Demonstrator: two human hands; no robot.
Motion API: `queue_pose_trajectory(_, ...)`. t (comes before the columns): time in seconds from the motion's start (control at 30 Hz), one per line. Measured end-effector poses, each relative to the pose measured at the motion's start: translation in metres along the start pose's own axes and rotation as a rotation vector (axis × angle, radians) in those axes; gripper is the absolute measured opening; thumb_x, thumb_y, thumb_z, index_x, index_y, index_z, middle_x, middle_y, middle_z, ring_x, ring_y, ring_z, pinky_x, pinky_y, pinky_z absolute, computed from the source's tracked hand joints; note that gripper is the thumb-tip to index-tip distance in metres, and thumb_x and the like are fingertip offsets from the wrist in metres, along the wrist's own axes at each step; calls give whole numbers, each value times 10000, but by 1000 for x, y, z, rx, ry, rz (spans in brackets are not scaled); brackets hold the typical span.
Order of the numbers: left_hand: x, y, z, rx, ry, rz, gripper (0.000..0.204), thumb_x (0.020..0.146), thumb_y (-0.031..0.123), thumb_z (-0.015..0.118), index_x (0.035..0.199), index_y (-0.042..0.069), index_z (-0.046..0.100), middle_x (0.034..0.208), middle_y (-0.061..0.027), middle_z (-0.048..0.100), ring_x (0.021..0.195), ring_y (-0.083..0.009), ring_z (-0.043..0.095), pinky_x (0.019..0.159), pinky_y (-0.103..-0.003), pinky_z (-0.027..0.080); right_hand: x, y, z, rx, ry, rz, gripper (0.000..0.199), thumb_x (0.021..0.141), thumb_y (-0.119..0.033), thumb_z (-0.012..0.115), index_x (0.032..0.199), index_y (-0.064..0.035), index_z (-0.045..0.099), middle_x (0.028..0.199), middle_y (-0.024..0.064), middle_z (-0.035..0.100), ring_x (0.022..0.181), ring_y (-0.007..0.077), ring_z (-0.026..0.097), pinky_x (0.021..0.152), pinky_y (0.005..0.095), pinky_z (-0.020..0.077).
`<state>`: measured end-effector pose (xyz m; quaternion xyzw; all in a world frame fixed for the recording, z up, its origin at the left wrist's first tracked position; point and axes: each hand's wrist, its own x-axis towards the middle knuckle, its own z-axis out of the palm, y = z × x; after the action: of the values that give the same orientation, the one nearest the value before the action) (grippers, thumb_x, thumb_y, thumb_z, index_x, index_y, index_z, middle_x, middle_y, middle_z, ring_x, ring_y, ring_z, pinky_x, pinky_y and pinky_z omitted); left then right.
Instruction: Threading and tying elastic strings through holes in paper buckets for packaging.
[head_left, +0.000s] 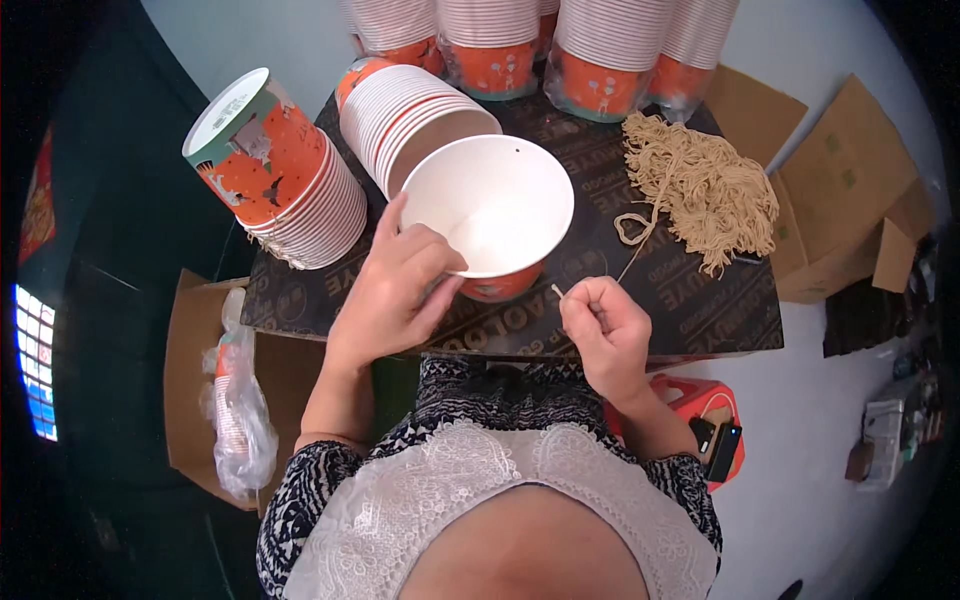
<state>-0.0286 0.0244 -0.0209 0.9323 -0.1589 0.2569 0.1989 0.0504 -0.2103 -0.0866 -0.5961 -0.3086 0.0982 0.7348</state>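
The left hand closes on the rim of a white-lined paper bucket. The right hand, just right of it, pinches a thin cord, whose free tip points left toward the bucket's wall.

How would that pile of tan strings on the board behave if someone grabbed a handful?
The pile of tan strings looks limp and tangled, so a handful would probably droop and drag neighbours along. It likely weighs little: thin strands, loosely heaped. One strand trails toward the right hand, suggesting single ones pull free.
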Motion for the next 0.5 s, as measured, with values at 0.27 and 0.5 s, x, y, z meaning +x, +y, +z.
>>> queue_pose_trajectory(0.27,4,11,19,-35,40,13,174,762,-38,706,902,32,631,801,-70,623,787,-252,650,1132,-569,326,-3,10,-1,82,11,20,50,983,-4,529,938,2,551,824,25,586,611,15,438,536,166,348)
queue_pose_trajectory(0.5,8,2,-16,63,-39,-61,493,690,-165,427,1105,23,615,1222,-136,617,1297,-355,493,1179,-597,137,0,13,-12,246,110,60,40,965,16,559,937,-8,573,864,3,606,688,4,470,609,163,383)
